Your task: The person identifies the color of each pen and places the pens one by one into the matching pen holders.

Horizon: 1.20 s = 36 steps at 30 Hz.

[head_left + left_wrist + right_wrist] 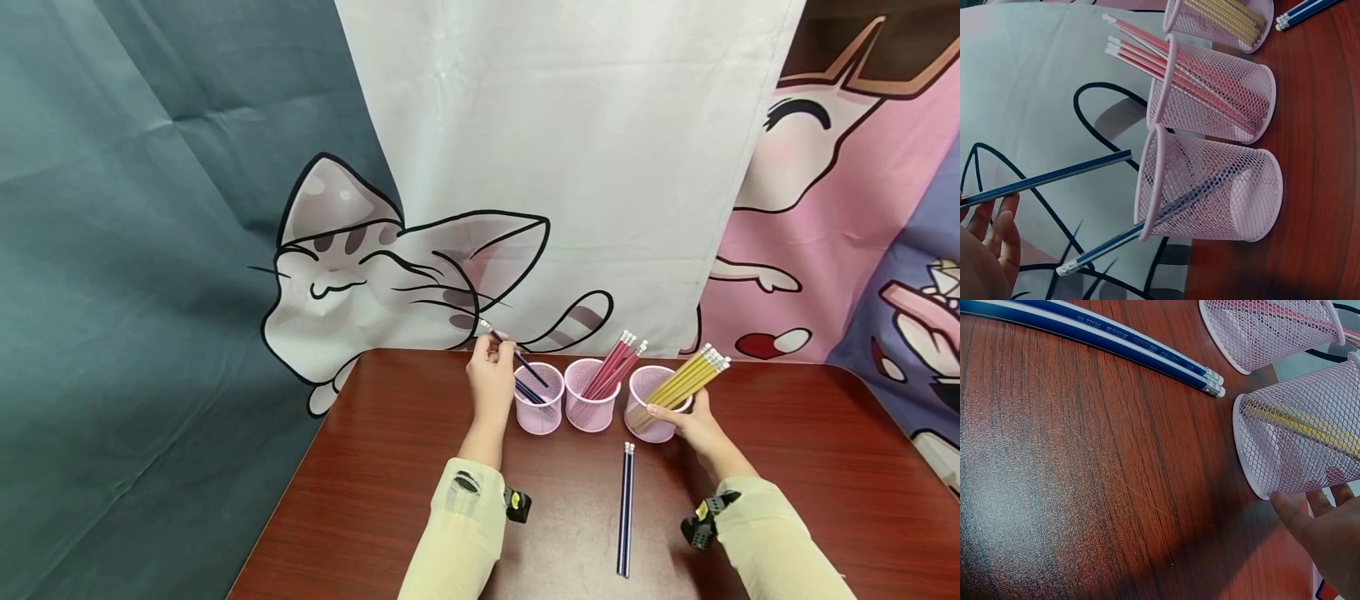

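My left hand pinches a blue pencil, its eraser end up and its lower tip slanting over the mouth of the left pink mesh pencil cup. Another blue pencil leans inside that cup. At the right, my right hand holds the side of a matching pencil cup, thumb in front near the rim. A bundle of yellow pencils tilts rightward in it. Between these two stands a third mesh cup with several red pencils.
Two blue pencils lie side by side on the brown wooden table, in front of the cups. Behind the table's back edge hangs a cloth backdrop with cartoon animals.
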Tool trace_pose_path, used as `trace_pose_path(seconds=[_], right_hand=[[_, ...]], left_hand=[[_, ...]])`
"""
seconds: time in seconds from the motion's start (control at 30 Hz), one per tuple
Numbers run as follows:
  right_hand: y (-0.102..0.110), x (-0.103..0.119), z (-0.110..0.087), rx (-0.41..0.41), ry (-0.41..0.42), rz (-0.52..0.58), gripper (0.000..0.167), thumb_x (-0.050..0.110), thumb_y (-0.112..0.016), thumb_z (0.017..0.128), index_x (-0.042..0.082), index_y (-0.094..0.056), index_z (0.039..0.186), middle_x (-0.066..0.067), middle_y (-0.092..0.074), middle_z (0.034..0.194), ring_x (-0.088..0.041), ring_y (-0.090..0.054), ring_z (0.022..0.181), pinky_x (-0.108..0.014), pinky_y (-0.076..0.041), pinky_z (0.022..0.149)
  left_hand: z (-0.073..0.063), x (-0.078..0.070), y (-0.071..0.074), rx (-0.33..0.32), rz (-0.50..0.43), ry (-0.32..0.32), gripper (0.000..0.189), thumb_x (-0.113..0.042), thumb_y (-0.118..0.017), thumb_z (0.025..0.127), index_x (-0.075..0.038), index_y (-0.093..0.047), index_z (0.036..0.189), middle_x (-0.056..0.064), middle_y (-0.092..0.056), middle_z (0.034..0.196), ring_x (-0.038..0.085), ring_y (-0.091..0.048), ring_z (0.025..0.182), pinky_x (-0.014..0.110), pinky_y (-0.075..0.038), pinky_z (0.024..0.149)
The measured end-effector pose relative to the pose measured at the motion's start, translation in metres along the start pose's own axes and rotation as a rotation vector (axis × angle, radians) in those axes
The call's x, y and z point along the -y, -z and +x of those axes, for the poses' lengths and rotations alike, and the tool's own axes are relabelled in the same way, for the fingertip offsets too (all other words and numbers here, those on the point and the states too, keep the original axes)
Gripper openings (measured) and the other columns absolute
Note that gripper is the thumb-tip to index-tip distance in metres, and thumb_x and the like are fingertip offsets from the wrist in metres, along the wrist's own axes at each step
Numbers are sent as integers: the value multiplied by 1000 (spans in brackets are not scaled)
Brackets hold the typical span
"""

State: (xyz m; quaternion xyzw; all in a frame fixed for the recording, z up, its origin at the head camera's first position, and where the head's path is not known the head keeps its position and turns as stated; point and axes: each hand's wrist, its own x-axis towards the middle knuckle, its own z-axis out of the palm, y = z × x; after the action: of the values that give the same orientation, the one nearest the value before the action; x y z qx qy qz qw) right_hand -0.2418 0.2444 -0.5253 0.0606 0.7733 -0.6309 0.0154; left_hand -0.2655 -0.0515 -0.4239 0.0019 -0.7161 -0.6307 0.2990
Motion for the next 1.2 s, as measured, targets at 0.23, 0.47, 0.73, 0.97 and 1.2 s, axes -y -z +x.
trace_pose_path(seconds=[0.23, 0.47, 0.73, 0.97, 1.2], right_hand=[[0, 4, -3, 22, -12, 25, 86, 24, -66, 86, 1, 0, 136, -27, -17, 135, -31, -30, 117, -24, -39, 85], [-1, 4, -3, 34, -40, 59, 89, 24, -64, 86, 3, 5, 138, -29, -9, 140, -38, -23, 124, -55, -26, 100], [-1, 4, -4, 35, -43, 67, 89, 24, -64, 87, 4, 5, 139, -29, -7, 141, -38, -22, 125, -57, -26, 99], [0, 5, -4, 46, -42, 70, 89, 24, -63, 87, 3, 6, 139, -29, -9, 139, -37, -25, 123, -55, -27, 99], [1, 6, -4, 51, -57, 59, 91, 25, -63, 88, 3, 9, 140, -30, -7, 140, -37, -24, 124, -55, -27, 100]], left_hand=[[-2, 14, 3, -4, 25, 66, 12, -4, -53, 84, 2, -61, 90, 13, -66, 77, 19, -59, 64, 22, -45, 57], [-7, 32, 7, 2, -9, 205, 13, -7, -55, 86, 1, -63, 93, 16, -65, 82, 37, -62, 66, 21, -45, 43], [-11, 50, 7, -12, 28, 264, 12, -4, -61, 82, 2, -68, 90, 11, -67, 78, 10, -53, 55, 19, -41, 40], [-16, 58, 8, -23, 49, 286, 15, -1, -62, 77, 4, -67, 89, 12, -66, 72, 22, -59, 55, 19, -43, 40], [-19, 62, 9, -34, 89, 295, 12, -1, -63, 76, 0, -59, 87, 9, -65, 71, 8, -54, 57, 22, -44, 46]])
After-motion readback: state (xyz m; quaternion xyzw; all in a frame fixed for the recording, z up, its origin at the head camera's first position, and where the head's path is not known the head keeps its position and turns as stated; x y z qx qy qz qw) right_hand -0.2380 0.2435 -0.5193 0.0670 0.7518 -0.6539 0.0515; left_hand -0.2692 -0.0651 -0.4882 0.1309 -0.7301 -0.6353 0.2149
